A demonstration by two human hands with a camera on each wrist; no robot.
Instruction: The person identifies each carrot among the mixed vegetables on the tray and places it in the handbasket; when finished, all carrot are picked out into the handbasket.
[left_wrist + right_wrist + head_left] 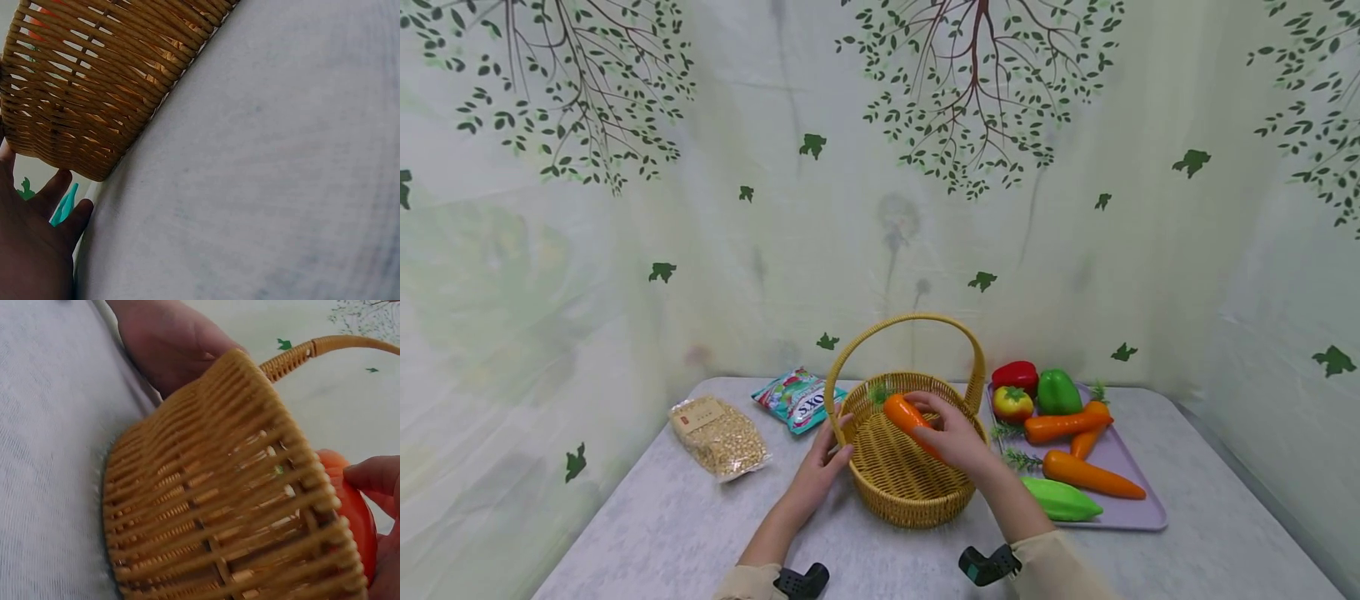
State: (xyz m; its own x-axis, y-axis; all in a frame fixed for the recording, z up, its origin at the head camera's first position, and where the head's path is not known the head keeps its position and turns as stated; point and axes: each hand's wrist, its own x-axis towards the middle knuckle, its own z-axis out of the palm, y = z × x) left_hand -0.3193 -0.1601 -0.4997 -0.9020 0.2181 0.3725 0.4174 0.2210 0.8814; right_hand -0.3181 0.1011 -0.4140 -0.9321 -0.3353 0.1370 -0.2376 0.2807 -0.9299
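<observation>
My right hand [951, 431] pinches an orange carrot [905, 414] with a green leafy top. The carrot is tilted over the mouth of the woven basket [917, 511], its top toward the far left of the opening. In the right wrist view, the carrot [357, 519] shows just past the basket rim, with the thumb pressed on it. My left hand [817, 473] rests at the basket's left side, by the foot of its tall handle. Its fingers [59, 184] are spread along the wicker wall in the left wrist view.
Right of the basket, a lilac tray [1138, 521] holds several carrots [1093, 475], a red pepper [1015, 377], a green pepper [1059, 392], a red-yellow round fruit [1012, 405] and a light green ridged vegetable [1060, 499]. A turquoise snack bag [797, 400] and a grain bag [718, 436] lie left.
</observation>
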